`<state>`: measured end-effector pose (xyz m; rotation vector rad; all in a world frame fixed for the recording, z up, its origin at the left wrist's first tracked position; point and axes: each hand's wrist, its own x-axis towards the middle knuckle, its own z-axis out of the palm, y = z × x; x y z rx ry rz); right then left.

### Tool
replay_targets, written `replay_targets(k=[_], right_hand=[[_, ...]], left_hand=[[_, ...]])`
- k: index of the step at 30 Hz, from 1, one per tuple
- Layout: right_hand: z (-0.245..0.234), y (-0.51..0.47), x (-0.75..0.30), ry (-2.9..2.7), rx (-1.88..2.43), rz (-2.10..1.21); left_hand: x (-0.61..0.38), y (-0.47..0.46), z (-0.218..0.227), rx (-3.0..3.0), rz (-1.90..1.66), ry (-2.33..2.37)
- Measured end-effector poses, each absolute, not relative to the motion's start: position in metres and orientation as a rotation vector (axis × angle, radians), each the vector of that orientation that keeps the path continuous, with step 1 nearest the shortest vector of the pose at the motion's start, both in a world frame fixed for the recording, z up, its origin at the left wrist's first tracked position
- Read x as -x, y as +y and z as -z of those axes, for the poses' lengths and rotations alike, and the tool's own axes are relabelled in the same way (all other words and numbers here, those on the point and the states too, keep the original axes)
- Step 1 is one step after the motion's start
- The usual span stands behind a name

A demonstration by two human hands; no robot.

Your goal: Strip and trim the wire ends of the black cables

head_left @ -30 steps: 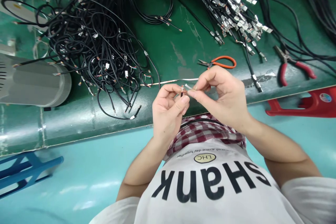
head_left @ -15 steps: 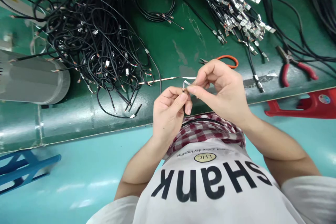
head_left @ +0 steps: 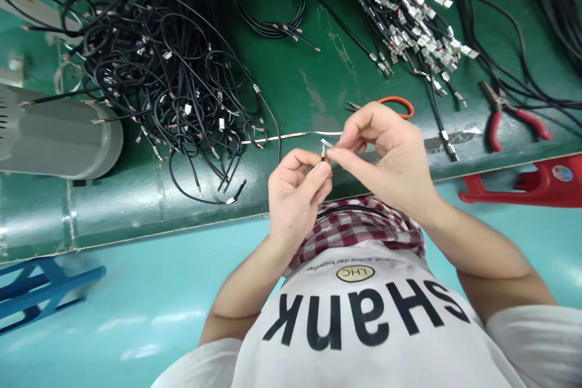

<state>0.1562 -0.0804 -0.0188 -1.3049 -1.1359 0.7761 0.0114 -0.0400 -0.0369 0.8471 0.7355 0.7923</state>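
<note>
At green bench [head_left: 291, 88], hands [head_left: 295, 194] pinching cable [head_left: 322, 158], white strand [head_left: 327, 144], shirt [head_left: 400, 357] reading "SHANK", "LHC"

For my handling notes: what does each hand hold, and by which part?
The left hand pinches a black cable close to its end. The right hand pinches a thin whitish strip at that end; its pinched part is hidden.

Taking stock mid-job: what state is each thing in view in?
Left hand: grip closed on black cable end
Right hand: grip closed on whitish strand
Orange-handled snips: partly hidden by the right hand
Red-handled pliers: lying, handles spread
Cable loop: coiled
Left cable pile: tangled
Metal-tipped cables: fanned out
</note>
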Motion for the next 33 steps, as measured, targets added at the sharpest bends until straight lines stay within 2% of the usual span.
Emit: replay_targets(k=[21,33], right_hand=[[0.023,-0.07,-0.157,-1.107,1.239,-0.892],[0.024,-0.071,-0.159,-1.105,1.243,-0.838]], left_hand=[[-0.005,-0.039,0.034,-0.826,-0.746,0.698],[-0.011,-0.04,0.04,-0.846,-0.875,0.71]])
